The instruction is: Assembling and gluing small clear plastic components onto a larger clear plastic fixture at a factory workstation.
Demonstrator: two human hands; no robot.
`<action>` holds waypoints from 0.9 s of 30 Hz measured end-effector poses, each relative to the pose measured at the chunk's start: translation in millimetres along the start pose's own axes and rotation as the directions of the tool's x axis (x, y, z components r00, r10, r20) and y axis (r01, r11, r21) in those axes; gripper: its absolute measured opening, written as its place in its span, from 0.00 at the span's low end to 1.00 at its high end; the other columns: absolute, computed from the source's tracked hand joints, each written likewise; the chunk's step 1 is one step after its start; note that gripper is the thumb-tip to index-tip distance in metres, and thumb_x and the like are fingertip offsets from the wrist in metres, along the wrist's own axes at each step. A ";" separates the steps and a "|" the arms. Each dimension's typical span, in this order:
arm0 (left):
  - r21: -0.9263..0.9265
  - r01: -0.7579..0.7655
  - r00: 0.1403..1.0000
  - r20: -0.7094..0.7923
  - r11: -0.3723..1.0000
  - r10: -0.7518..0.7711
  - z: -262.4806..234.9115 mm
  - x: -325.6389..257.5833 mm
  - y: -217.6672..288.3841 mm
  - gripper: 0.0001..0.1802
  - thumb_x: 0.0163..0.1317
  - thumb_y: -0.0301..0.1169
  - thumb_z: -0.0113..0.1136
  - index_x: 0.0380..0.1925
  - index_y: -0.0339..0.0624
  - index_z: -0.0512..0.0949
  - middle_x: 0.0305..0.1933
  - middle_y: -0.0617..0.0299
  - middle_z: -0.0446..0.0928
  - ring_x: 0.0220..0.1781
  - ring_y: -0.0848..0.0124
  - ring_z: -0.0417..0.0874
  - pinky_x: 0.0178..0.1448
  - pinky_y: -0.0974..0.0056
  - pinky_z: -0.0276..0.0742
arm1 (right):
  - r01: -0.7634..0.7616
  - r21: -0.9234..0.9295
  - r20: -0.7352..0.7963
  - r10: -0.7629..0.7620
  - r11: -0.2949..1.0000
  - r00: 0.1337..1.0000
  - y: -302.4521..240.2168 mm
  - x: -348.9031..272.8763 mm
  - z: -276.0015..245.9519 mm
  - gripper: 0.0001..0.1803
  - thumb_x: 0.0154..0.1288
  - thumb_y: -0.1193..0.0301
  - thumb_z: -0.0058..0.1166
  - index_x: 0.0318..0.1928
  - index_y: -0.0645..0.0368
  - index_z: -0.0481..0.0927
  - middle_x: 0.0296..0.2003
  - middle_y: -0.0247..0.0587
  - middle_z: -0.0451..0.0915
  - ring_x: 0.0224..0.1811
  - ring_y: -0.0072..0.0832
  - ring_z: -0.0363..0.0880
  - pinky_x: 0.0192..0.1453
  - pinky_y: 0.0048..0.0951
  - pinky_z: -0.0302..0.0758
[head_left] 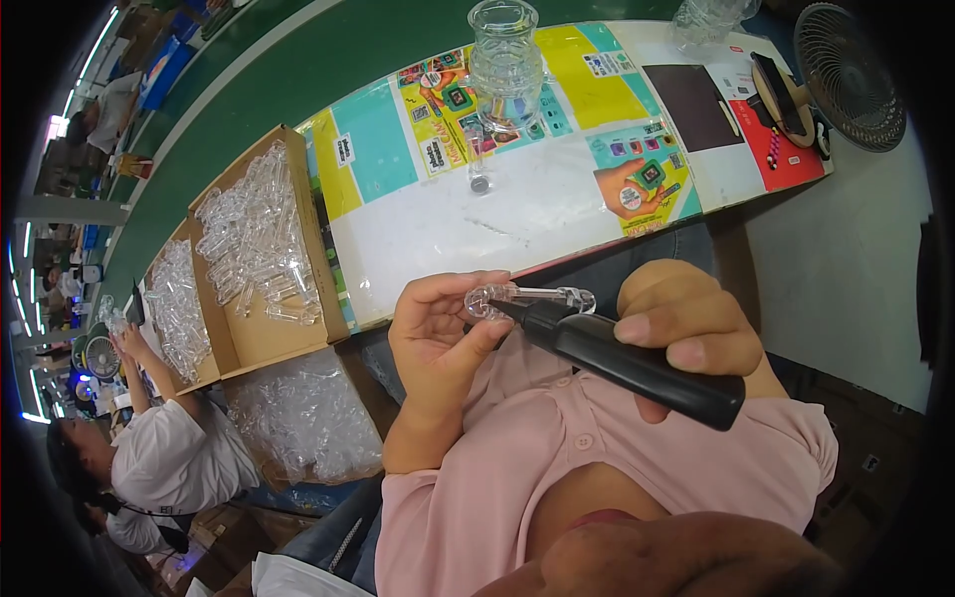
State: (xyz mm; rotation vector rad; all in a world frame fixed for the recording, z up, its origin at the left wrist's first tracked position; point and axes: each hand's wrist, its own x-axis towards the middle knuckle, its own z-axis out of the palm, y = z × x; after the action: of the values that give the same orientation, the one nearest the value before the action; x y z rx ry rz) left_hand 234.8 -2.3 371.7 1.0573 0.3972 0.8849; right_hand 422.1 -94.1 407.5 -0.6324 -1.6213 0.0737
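Left hand [443,333]: fingers grasping a clear part [527,298].
Right hand [686,333]: clenched round black tool [627,360], tip on part.
Left: boxes [254,249] full.

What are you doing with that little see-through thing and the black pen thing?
A person in a pink shirt holds a small clear plastic tube piece in the left hand. The right hand grips a black pen-shaped tool, and its tip touches the clear piece. To the left, an open cardboard box is full of similar clear pieces. A tall clear plastic jar stands on the colourful worktable. Another person in white sits nearby at lower left.
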 end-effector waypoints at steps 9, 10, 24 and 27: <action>0.085 -0.074 0.997 -0.003 0.994 0.075 -3.7 0.5 -3.7 0.22 0.47 0.13 0.64 0.43 0.33 0.68 0.47 0.42 0.75 0.49 0.61 0.79 0.52 0.64 0.77 | 0.159 -0.029 0.002 -0.159 0.987 0.987 3.4 4.6 8.5 0.21 0.51 0.78 0.60 0.44 0.66 0.66 0.43 0.60 0.73 0.17 0.27 0.67 0.17 0.27 0.62; 0.155 -0.149 0.988 -0.013 0.977 0.153 -3.2 0.6 -4.9 0.22 0.47 0.13 0.64 0.43 0.33 0.68 0.47 0.43 0.75 0.49 0.60 0.79 0.53 0.64 0.76 | 0.189 -0.053 0.013 -0.189 0.980 0.982 5.2 3.2 8.8 0.21 0.51 0.79 0.60 0.44 0.66 0.66 0.43 0.60 0.73 0.17 0.28 0.67 0.17 0.27 0.62; 0.634 -0.442 0.876 0.156 0.634 0.455 -12.8 1.0 -6.7 0.21 0.48 0.17 0.65 0.41 0.37 0.68 0.47 0.44 0.74 0.52 0.58 0.77 0.58 0.59 0.71 | -0.073 -0.135 0.116 0.089 0.988 0.989 -7.4 4.8 -2.9 0.27 0.55 0.64 0.64 0.49 0.59 0.64 0.41 0.54 0.74 0.34 0.35 0.77 0.30 0.32 0.75; 0.659 -0.486 0.835 0.156 0.574 0.528 -11.3 3.4 -8.4 0.21 0.44 0.15 0.68 0.40 0.36 0.72 0.45 0.46 0.77 0.46 0.60 0.80 0.50 0.63 0.75 | -0.269 -0.133 0.032 0.275 0.954 0.961 -10.9 8.0 -1.3 0.27 0.57 0.62 0.61 0.51 0.58 0.63 0.40 0.52 0.74 0.35 0.34 0.77 0.34 0.33 0.76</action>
State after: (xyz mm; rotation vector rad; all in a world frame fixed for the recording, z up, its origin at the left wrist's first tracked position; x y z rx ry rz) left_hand 233.0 5.2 359.4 1.9048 0.4904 1.3409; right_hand 419.2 -100.2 419.3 -0.9578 -1.5872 0.1909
